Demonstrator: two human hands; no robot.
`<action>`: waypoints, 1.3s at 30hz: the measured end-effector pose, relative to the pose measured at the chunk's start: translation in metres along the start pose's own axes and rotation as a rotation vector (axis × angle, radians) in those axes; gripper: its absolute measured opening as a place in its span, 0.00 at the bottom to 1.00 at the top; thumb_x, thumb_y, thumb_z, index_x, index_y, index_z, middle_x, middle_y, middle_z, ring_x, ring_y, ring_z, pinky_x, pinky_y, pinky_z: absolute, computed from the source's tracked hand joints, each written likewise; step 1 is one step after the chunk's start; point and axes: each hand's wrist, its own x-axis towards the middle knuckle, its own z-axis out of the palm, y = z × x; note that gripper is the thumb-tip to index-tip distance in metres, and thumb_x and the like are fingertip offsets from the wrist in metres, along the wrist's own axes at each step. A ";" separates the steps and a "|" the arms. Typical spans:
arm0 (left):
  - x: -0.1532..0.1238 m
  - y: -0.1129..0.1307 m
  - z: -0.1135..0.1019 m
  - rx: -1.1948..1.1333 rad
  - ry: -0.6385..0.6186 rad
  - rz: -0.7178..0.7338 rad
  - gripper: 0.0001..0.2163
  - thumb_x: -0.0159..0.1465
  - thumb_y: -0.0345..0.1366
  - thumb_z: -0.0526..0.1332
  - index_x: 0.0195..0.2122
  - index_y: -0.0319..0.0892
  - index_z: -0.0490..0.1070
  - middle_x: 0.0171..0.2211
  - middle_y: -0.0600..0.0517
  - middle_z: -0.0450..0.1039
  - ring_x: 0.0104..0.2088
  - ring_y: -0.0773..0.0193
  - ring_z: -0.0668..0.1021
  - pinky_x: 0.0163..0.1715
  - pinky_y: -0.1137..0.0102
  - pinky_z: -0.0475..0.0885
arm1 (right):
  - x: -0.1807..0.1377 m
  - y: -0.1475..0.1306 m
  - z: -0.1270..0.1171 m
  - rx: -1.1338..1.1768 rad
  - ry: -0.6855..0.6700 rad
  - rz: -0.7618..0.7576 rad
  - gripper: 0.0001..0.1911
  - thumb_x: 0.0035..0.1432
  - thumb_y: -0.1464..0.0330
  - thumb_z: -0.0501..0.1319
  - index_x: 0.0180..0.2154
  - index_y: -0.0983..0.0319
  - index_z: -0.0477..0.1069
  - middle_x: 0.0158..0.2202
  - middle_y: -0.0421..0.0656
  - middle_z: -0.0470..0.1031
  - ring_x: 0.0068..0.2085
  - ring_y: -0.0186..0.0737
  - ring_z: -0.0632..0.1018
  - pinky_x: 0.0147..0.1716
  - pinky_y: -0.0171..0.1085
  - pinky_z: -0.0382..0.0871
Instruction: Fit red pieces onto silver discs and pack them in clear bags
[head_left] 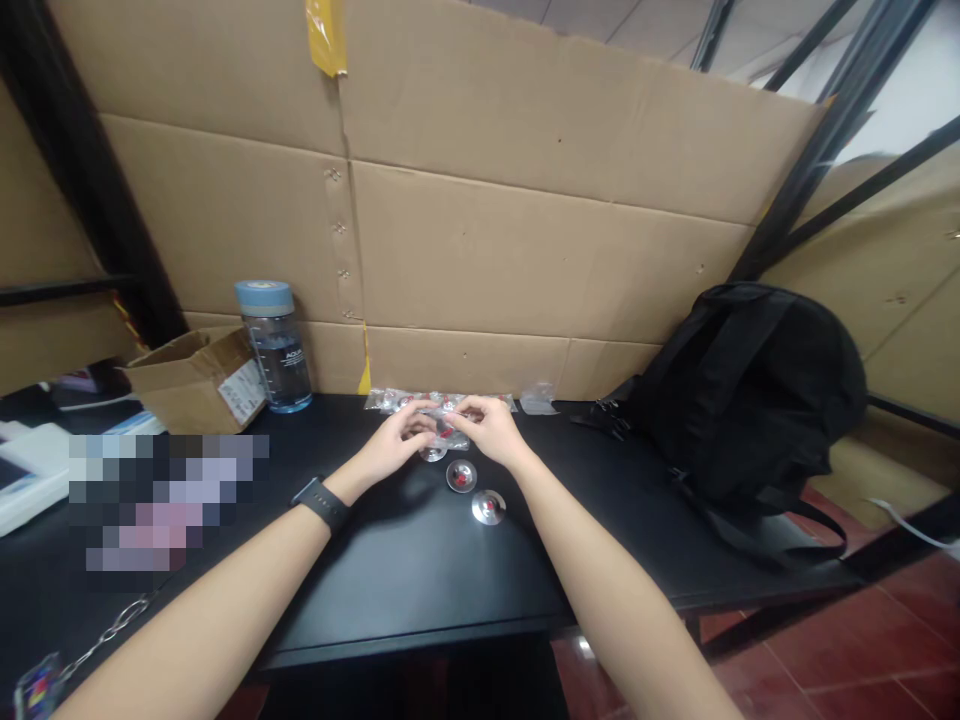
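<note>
My left hand (388,440) and my right hand (489,428) meet over the far part of the black table. Between them they pinch a small clear plastic bag (452,440) with something red in it. Just below my fingers lies a shiny silver disc (433,454), partly covered by the left hand. Two more round silver discs with red centres, one (461,477) behind the other (489,508), rest on the table nearer to me. Behind my hands runs a row of clear packets (388,401) showing silver and red.
A water bottle (279,350) with a blue lid stands beside an open cardboard box (191,380) at the left. To the right sits a black backpack (757,410). Cardboard panels (480,250) wall off the back. One crumpled clear bag (538,399) lies against them.
</note>
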 end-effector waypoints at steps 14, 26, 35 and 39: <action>-0.005 -0.003 -0.002 0.440 0.003 0.105 0.25 0.57 0.39 0.71 0.56 0.47 0.72 0.43 0.50 0.81 0.43 0.54 0.82 0.48 0.62 0.73 | 0.000 0.005 0.007 0.074 0.087 0.024 0.14 0.61 0.55 0.65 0.38 0.56 0.85 0.41 0.42 0.85 0.44 0.50 0.84 0.45 0.43 0.75; -0.003 0.006 -0.001 0.403 0.144 0.041 0.13 0.67 0.46 0.61 0.38 0.43 0.80 0.39 0.50 0.83 0.40 0.55 0.82 0.44 0.65 0.72 | 0.005 0.012 0.006 0.176 0.174 0.077 0.24 0.50 0.58 0.74 0.48 0.59 0.79 0.46 0.46 0.82 0.42 0.45 0.82 0.44 0.42 0.75; 0.001 0.001 -0.004 0.286 0.236 0.011 0.18 0.68 0.50 0.59 0.42 0.41 0.82 0.43 0.48 0.83 0.44 0.53 0.82 0.47 0.65 0.72 | 0.005 0.026 0.007 0.370 0.132 0.172 0.24 0.51 0.63 0.71 0.50 0.57 0.70 0.36 0.42 0.81 0.34 0.41 0.82 0.39 0.41 0.77; 0.002 -0.003 -0.004 0.288 0.253 -0.011 0.17 0.67 0.49 0.61 0.43 0.41 0.82 0.41 0.48 0.84 0.43 0.53 0.82 0.47 0.65 0.72 | 0.008 0.034 0.002 0.308 0.231 0.142 0.21 0.50 0.64 0.71 0.47 0.58 0.71 0.35 0.42 0.81 0.38 0.43 0.83 0.41 0.41 0.76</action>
